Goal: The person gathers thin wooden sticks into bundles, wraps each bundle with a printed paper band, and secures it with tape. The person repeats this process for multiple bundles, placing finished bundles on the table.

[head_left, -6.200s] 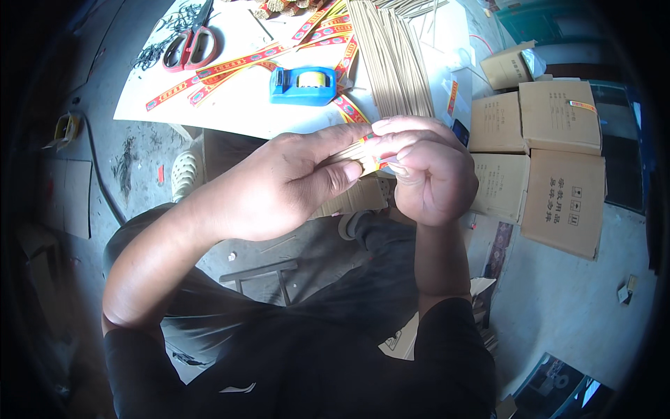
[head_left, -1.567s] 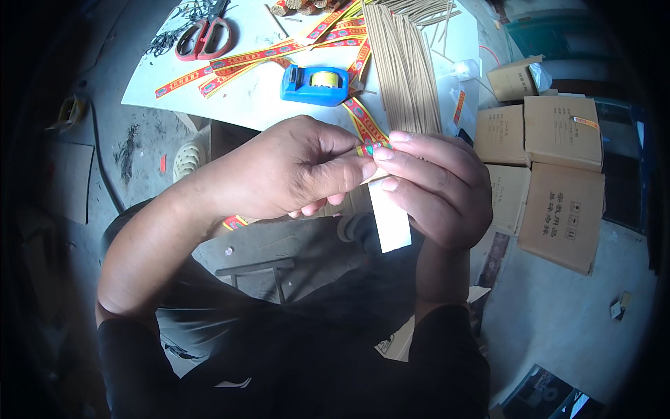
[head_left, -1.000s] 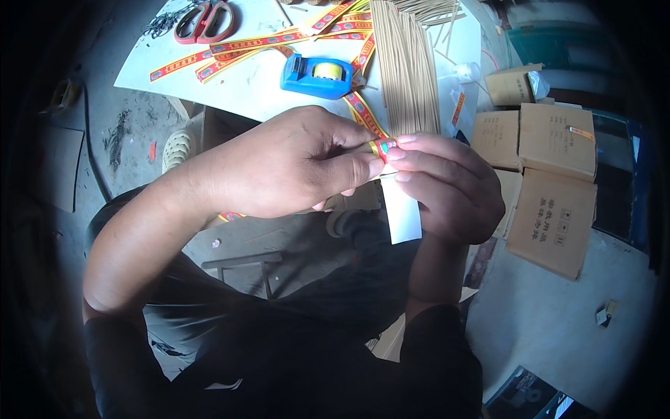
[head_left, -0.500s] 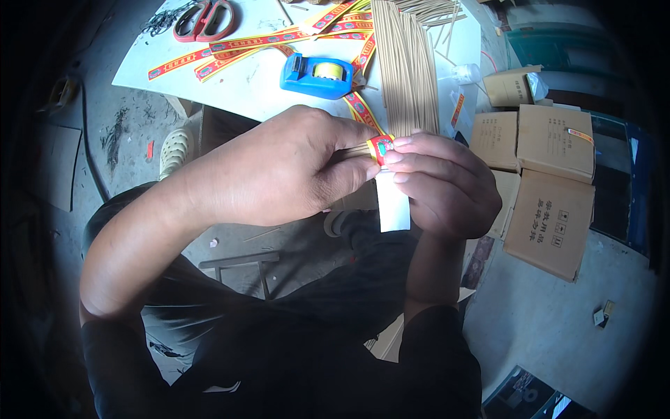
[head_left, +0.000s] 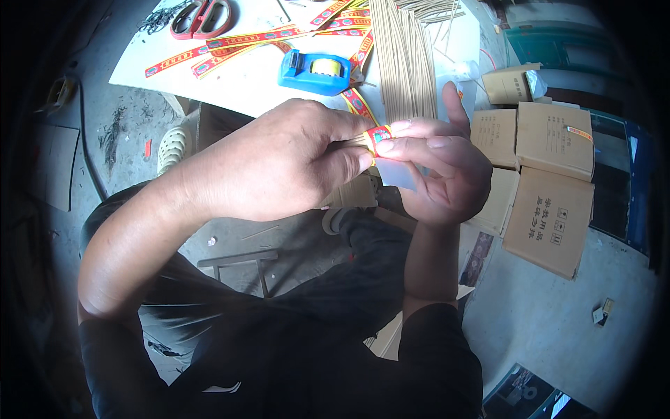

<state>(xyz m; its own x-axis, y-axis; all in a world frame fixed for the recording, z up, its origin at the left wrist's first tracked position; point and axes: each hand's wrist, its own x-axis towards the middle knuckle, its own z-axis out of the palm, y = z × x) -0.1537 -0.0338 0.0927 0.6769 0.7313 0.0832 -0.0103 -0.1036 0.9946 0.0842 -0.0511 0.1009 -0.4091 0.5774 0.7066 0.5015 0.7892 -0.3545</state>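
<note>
My left hand (head_left: 286, 164) grips a small bundle of thin tan sticks, mostly hidden inside the fist. A red and yellow patterned paper band (head_left: 377, 137) wraps the bundle's end between my two thumbs. My right hand (head_left: 440, 171) pinches that band and holds a pale clear strip (head_left: 396, 172) against the palm, the index finger raised. Both hands are held in front of my chest, above my dark-clothed lap.
A white table (head_left: 258, 77) at the top carries a blue tape dispenser (head_left: 315, 71), red-handled scissors (head_left: 202, 15), loose red-yellow bands (head_left: 237, 43) and a spread of tan sticks (head_left: 406, 66). Brown cardboard boxes (head_left: 551, 174) lie on the concrete floor at right.
The pale strip hanging below my right hand has been drawn up into the palm. The band is now tight around the bundle's end, and the hands sit slightly higher.
</note>
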